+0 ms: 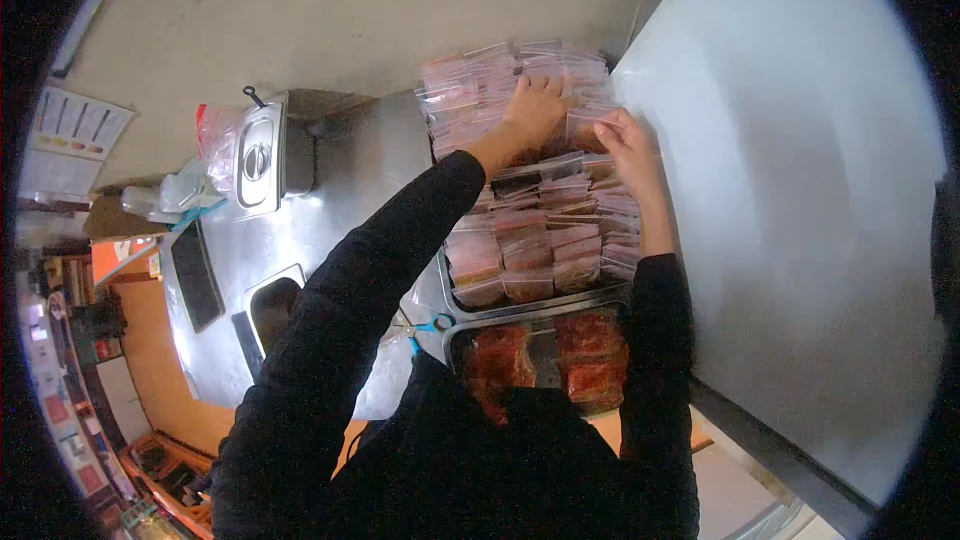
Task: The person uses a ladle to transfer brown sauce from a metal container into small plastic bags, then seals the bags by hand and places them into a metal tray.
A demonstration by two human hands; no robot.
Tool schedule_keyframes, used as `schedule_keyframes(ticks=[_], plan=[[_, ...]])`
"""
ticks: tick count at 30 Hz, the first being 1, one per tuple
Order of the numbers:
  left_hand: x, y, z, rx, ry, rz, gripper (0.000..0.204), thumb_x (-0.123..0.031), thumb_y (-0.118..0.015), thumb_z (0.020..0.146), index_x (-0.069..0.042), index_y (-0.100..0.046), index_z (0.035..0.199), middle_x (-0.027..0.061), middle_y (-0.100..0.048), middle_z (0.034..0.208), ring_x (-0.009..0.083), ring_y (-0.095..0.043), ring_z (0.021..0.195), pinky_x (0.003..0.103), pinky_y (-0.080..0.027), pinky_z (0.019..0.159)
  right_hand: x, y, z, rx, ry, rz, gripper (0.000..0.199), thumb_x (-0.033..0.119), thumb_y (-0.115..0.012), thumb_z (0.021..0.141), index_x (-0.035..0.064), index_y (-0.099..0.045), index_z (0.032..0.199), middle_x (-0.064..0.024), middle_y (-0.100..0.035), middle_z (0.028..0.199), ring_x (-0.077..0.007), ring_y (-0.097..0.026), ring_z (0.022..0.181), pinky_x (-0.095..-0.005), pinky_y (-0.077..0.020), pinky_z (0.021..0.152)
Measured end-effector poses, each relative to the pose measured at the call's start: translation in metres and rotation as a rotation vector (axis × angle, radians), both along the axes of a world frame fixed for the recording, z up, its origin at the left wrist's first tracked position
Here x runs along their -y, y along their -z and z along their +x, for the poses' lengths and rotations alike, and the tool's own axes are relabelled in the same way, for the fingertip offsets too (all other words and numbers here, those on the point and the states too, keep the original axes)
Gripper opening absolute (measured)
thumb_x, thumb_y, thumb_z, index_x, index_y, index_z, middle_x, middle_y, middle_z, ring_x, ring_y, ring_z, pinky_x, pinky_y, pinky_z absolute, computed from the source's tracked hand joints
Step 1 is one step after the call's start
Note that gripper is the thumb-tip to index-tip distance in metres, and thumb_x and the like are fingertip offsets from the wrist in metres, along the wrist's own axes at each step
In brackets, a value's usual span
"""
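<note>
Rows of small clear zip bags [527, 250] with reddish-brown contents stand packed in a metal tray on the counter. My left hand [537, 112] reaches into the far rows, its fingers bent over the bag tops; its fingertips are partly hidden among the plastic. Just to the right, my right hand [628, 145] pinches the upper edge of a small zip bag [588, 128] between thumb and fingers. Nearer to me is a second metal tray [541, 316] holding flat packs of red, meat-like food [592, 360].
Blue-handled scissors [437, 323] lie left of the trays. A lidded steel container [262, 160] stands at the far left, beside plastic bags [218, 145]. A dark flat slab [197, 275] and a small metal tray [273, 305] lie nearer. A pale panel [780, 170] borders the right side.
</note>
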State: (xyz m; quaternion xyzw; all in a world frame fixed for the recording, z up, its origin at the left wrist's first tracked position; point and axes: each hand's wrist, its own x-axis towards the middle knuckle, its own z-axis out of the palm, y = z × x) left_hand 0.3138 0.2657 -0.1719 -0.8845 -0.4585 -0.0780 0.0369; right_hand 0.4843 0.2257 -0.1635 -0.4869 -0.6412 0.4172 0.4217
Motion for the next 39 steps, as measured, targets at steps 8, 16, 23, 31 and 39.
schedule_keyframes(ticks=[8, 16, 23, 31, 39], plan=[[-0.025, 0.005, -0.008, 0.045, -0.009, -0.26, 0.043, -0.022, -0.052, 0.074, -0.018, -0.033, 0.113, 0.0107, -0.059, 0.085, 0.0284, -0.057, 0.081, 0.043, -0.039, 0.07, -0.012, 0.004, -0.016, 0.085, -0.165, -0.068, 0.01, 0.011, -0.055, 0.077, 0.0019, -0.053, 0.08, -0.0044, -0.058, 0.076, -0.0111, -0.05, 0.071, -0.0249, -0.039, 0.065], [-0.028, 0.01, -0.004, 0.148, -0.109, -0.19, 0.03, -0.021, -0.054, 0.072, -0.016, -0.05, 0.101, 0.0114, -0.061, 0.081, 0.0284, -0.058, 0.076, 0.044, -0.039, 0.07, -0.028, 0.029, -0.022, 0.08, -0.256, -0.196, 0.014, 0.014, -0.057, 0.076, 0.0011, -0.055, 0.082, -0.0066, -0.058, 0.078, -0.014, -0.052, 0.074, -0.0277, -0.0401, 0.068], [-0.029, 0.005, -0.012, 0.118, -0.201, -0.23, 0.03, -0.023, -0.056, 0.07, -0.015, -0.054, 0.099, 0.0097, -0.059, 0.089, 0.0262, -0.056, 0.084, 0.043, -0.04, 0.072, -0.033, 0.025, -0.029, 0.194, -0.141, -0.316, 0.023, 0.022, -0.057, 0.077, 0.0007, -0.053, 0.085, -0.0077, -0.057, 0.079, -0.0124, -0.053, 0.074, -0.0257, -0.041, 0.064], [-0.019, -0.068, -0.058, 0.75, 0.016, -0.352, 0.032, -0.017, -0.063, 0.067, -0.008, -0.055, 0.096, 0.0097, -0.059, 0.084, 0.0218, -0.057, 0.076, 0.031, -0.044, 0.07, -0.003, -0.004, -0.052, 0.664, 0.247, -0.016, 0.032, 0.024, -0.062, 0.07, 0.0053, -0.052, 0.094, -0.0123, -0.058, 0.084, -0.0296, -0.054, 0.08, -0.0362, -0.0419, 0.07], [0.123, -0.234, -0.16, 0.807, 0.208, -0.451, 0.023, -0.006, -0.056, 0.074, 0.002, -0.049, 0.094, 0.0136, -0.057, 0.084, 0.0195, -0.055, 0.076, 0.028, -0.046, 0.067, 0.067, -0.061, -0.119, 0.435, 0.105, 0.222, 0.014, 0.015, -0.058, 0.071, 0.0049, -0.056, 0.081, -0.0103, -0.06, 0.074, -0.0243, -0.057, 0.068, -0.0336, -0.0431, 0.065]])
